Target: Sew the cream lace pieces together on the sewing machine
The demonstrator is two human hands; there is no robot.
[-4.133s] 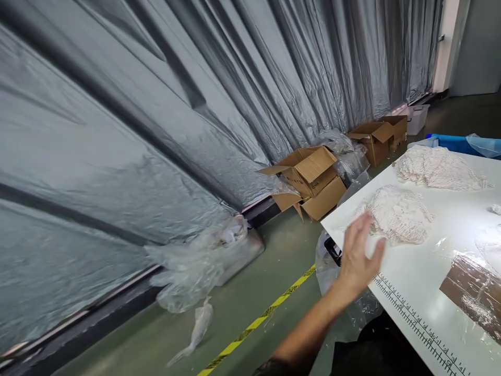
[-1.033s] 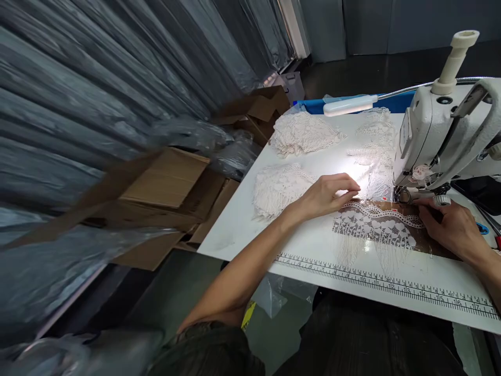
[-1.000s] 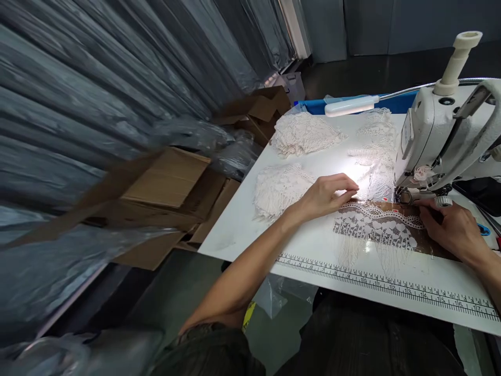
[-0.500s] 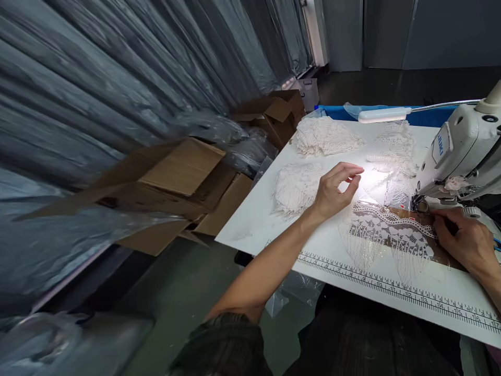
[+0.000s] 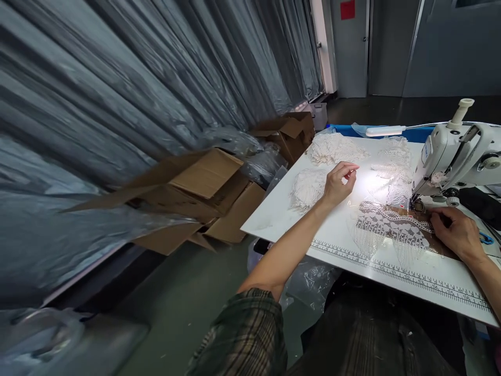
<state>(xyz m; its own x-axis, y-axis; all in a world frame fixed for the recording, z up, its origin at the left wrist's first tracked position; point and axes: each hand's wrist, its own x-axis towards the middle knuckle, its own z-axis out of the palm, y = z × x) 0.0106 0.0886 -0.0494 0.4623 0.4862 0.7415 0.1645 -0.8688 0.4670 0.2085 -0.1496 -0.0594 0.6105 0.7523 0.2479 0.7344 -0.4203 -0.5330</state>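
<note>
My left hand (image 5: 340, 184) hovers over the white table beside the lit patch. Its thumb and fingertips come together in a pinch; anything between them is too small to see. At the sewing machine (image 5: 438, 162), my right hand (image 5: 457, 232) rests on the right end of a white lace trim (image 5: 399, 222), fingers curled in on its edge. That lace lies over a brown strip (image 5: 438, 244), its fringed points spreading toward the ruler marks. The presser foot (image 5: 418, 205) stands just behind it. More lace (image 5: 393, 156) is behind, under the lamp.
Two heaps of white lace, a rear pile (image 5: 335, 148) and a nearer pile (image 5: 307, 189), sit on the table (image 5: 270, 222). A lamp (image 5: 385, 131) reaches over the back. Open cardboard boxes (image 5: 207, 172) stand left; blue-handled scissors (image 5: 486, 238) lie right.
The camera view has shifted, showing more of the machine and doors. My left hand keeps its pinch at nearly the same place above the table; my right hand stays at the lace.
</note>
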